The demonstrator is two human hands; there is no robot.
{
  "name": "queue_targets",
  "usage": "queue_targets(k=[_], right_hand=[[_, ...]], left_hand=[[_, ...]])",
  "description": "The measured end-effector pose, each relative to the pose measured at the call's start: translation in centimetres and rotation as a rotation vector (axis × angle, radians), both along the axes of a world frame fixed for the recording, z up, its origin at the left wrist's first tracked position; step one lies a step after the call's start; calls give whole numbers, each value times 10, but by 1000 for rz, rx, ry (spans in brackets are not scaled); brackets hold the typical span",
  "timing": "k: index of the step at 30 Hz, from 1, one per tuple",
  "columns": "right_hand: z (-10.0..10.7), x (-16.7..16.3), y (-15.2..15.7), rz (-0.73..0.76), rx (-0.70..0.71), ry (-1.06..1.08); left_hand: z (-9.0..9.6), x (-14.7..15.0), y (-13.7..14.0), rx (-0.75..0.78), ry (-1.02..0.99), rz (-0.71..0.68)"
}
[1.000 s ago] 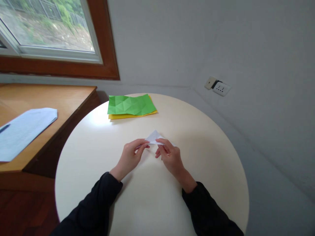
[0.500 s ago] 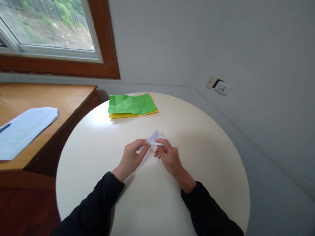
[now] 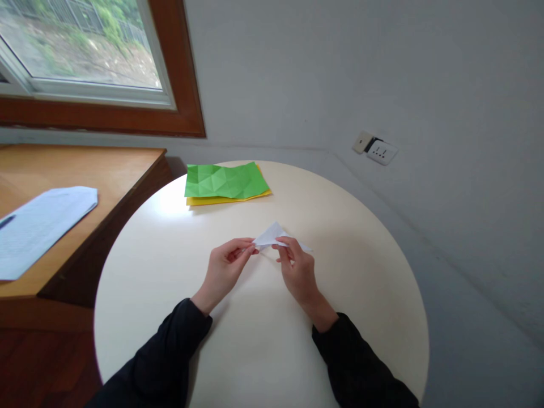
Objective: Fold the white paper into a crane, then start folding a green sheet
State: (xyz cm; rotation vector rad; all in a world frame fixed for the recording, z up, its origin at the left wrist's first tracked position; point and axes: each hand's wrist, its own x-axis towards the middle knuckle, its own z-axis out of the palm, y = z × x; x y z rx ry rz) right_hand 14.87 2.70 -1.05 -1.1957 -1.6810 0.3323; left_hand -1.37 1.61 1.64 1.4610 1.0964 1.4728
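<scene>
The left hand [image 3: 223, 272] comes in from the lower left, wrist fairly straight, thumb and fingers pinched narrow on the left corner of the paper [image 3: 272, 232]. The right hand [image 3: 301, 273] angles in from the lower right, its thumb and index finger likewise pinching the paper near its front edge, the other fingers curled beneath. The paper, white and folded to a peaked triangle, sits between the two hands over the middle of the table [image 3: 255, 351], its point turned away from the person; whether it touches the tabletop is hard to tell. Fingers cover its left corner and part of its front edge, and its underside is hidden. Both forearms wear dark sleeves [image 3: 161, 351], cut off by the bottom of the view, as is the table's near side. Beyond the hands, near the far rim, a creased green sheet [image 3: 227, 180] lies over a yellow sheet [image 3: 204, 201], covering most of it. On the desk [image 3: 114, 164] at left, white pages [image 3: 55, 221] and a dark pen [image 3: 6, 221] run out of view; the pages bear faint lines of writing, too small to read.
</scene>
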Motion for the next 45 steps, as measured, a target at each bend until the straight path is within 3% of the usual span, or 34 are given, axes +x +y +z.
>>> queue_targets(k=[11, 15, 19, 23, 28, 32, 39, 42, 45], right_hand=[[4, 1, 0, 11, 142, -72], [3, 0, -1, 61, 187, -195], [3, -1, -2, 118, 235, -255], [5, -3, -3, 173, 135, -183], [3, -4, -2, 170, -108, 142], [0, -4, 2, 210, -165, 355], [-4, -2, 5, 167, -61, 372], [0, -1, 3, 119, 37, 244], [6, 0, 0, 96, 168, 98]], left_hand=[[7, -6, 1, -110, -19, -122], [3, -8, 2, -80, 151, -171], [-4, -7, 3, 49, 313, -88], [-7, -9, 4, 104, 330, 6], [-1, -11, 4, 115, 289, 128], [4, -10, 1, 121, 281, 151], [0, -11, 3, 117, 290, 118], [-5, -12, 5, 176, 420, 127], [-7, -12, 4, 287, 609, 223]])
